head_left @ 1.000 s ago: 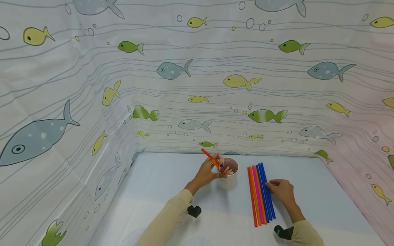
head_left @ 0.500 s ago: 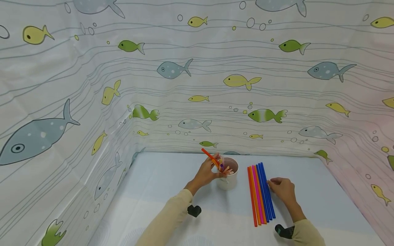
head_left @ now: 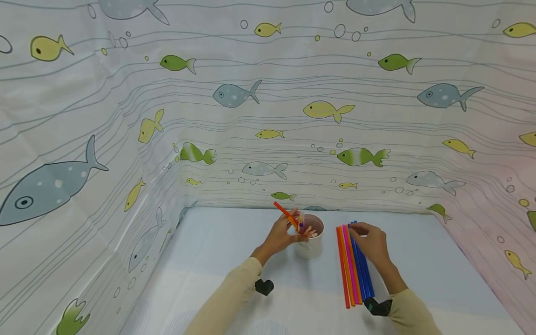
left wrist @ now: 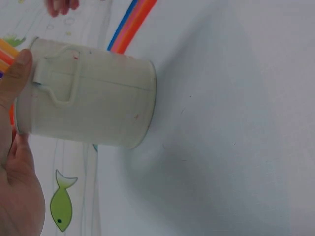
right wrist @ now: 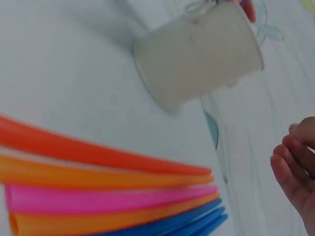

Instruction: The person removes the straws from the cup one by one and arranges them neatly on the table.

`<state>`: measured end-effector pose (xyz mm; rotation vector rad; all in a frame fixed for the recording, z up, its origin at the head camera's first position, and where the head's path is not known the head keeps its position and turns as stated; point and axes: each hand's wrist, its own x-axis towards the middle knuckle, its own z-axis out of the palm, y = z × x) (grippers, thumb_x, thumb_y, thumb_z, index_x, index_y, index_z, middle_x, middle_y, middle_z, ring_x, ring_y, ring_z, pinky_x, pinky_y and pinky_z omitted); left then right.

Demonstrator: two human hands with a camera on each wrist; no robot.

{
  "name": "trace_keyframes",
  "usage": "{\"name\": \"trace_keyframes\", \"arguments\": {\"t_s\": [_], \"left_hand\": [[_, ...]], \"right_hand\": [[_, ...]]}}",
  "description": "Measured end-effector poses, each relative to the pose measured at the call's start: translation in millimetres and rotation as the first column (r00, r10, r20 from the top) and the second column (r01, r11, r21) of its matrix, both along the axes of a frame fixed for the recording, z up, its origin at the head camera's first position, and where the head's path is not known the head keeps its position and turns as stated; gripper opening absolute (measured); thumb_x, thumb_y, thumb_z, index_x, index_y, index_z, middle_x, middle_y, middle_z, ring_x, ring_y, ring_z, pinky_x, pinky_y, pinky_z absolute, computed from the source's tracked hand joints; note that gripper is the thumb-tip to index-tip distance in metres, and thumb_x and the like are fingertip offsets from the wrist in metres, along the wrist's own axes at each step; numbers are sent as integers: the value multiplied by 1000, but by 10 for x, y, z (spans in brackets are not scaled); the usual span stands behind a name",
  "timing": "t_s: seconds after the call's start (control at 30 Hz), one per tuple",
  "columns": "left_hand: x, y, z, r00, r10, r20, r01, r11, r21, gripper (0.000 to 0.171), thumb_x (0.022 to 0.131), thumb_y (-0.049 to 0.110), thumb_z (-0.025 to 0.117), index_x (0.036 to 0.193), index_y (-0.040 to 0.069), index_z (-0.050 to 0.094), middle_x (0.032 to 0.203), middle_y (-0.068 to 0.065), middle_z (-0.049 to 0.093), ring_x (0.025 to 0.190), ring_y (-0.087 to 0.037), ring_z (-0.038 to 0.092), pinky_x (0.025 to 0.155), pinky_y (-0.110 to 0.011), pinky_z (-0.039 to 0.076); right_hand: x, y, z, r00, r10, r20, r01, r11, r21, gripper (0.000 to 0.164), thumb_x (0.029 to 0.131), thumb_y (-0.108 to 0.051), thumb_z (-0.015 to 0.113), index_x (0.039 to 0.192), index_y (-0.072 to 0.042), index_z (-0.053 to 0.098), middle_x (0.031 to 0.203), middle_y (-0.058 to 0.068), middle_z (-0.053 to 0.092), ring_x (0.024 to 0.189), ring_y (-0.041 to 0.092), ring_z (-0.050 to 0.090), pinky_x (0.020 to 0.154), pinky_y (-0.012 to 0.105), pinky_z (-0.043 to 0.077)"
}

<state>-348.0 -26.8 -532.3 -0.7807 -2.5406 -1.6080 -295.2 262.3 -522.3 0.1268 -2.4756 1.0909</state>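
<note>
My left hand [head_left: 282, 235] grips the rim of a cream metal mug [head_left: 310, 249]. In the left wrist view, the thumb lies at the rim of the mug [left wrist: 98, 96], near its handle [left wrist: 74, 88]. An orange straw [head_left: 284, 213] leans out past these fingers, among smaller pale-ended pieces in the mug. My right hand [head_left: 372, 242] hovers by the far ends of the blue straws [head_left: 364, 272], its fingers loosely bent. In the right wrist view, this hand [right wrist: 298, 164] holds nothing visible, beyond the tips of the pink straw [right wrist: 113, 199] and its neighbours.
Red, orange, pink and blue straws lie side by side on the white table [head_left: 209, 251], right of the mug. Fish-printed cloth [head_left: 268, 149] stands behind the table and along both sides. Black wrist devices [head_left: 264, 287] sit under both sleeves.
My right hand has moved away from the right side of the blue straws, forward and left to their far ends. My left hand and the mug have not moved.
</note>
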Motion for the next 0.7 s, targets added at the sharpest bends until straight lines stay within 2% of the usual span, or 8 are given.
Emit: {"name": "trace_keyframes", "arguments": {"t_s": [0.03, 0.17, 0.27, 0.33, 0.47, 0.6, 0.7], "left_hand": [[1, 0, 1, 1000, 0, -4, 0, 1000, 2, 88, 78, 20, 82, 152, 12, 35, 142, -6, 49, 134, -20, 44, 107, -32, 40], [2, -2, -8, 1000, 1, -8, -1, 1000, -5, 88, 78, 22, 81, 152, 12, 34, 145, -6, 47, 135, -20, 43, 108, -33, 39], [7, -3, -18, 1000, 7, 3, -7, 1000, -17, 90, 78, 24, 81, 153, 15, 32, 147, -4, 46, 136, -20, 42, 108, -33, 39], [14, -3, -19, 1000, 12, 9, -12, 1000, -23, 90, 78, 26, 81, 153, 17, 32, 147, -3, 45, 137, -19, 41, 108, -33, 38], [18, -1, -18, 1000, 10, 0, -10, 1000, -16, 90, 78, 24, 81, 153, 16, 32, 145, -4, 48, 136, -19, 42, 108, -34, 39], [23, 0, -11, 1000, 4, 1, -4, 1000, -14, 90, 78, 23, 81, 153, 14, 32, 144, -4, 48, 135, -18, 42, 108, -32, 39], [28, 2, -4, 1000, 4, 1, -4, 1000, -22, 91, 78, 25, 81, 153, 14, 31, 145, -4, 47, 136, -19, 42, 108, -32, 39]], "right_hand": [[3, -44, 59, 1000, 31, -2, -31, 999, -8, 20, 91, -12, 71, 108, -2, 73, 97, 12, 73, 88, 27, 67, 78, 44, 59], [-15, -215, 172, 990, 123, -66, -126, 991, -43, 16, 90, -12, 72, 105, -6, 75, 97, 6, 73, 87, 22, 68, 74, 26, 59], [-25, -332, 230, 973, 192, -129, -202, 977, -70, 15, 89, -10, 73, 104, -7, 75, 97, 6, 73, 86, 21, 69, 73, 16, 56], [-23, -409, 272, 954, 242, -175, -258, 963, -75, 16, 87, -7, 73, 103, -6, 75, 97, 6, 73, 86, 22, 69, 73, 17, 57], [-16, -549, 340, 916, 333, -222, -356, 932, -73, 18, 86, -1, 73, 104, -3, 74, 98, 7, 72, 88, 23, 70, 73, 27, 60], [-20, -654, 346, 893, 401, -204, -421, 905, -61, 18, 86, 0, 73, 104, -2, 74, 100, 6, 72, 90, 23, 69, 73, 32, 60], [-25, -707, 322, 890, 421, -177, -435, 900, -43, 18, 86, -1, 73, 103, -5, 75, 100, 3, 71, 91, 20, 68, 74, 29, 60]]}}
